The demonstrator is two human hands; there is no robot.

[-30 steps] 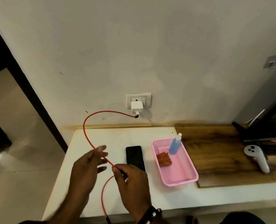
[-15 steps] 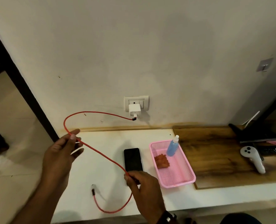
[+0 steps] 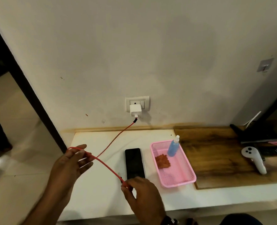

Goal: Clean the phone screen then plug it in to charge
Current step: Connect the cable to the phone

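White worktop (image 3: 102, 200) – my left hand (image 3: 69, 166) hooks the red cable (image 3: 107, 164), right hand (image 3: 142, 197) pinches its end by the phone (image 3: 134, 161).

no readable text, labels, brands or numbers anywhere

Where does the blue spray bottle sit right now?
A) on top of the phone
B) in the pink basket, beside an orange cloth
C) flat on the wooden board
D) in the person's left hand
B: the blue spray bottle stands in the far corner of the pink basket, with the orange cloth just beside it.
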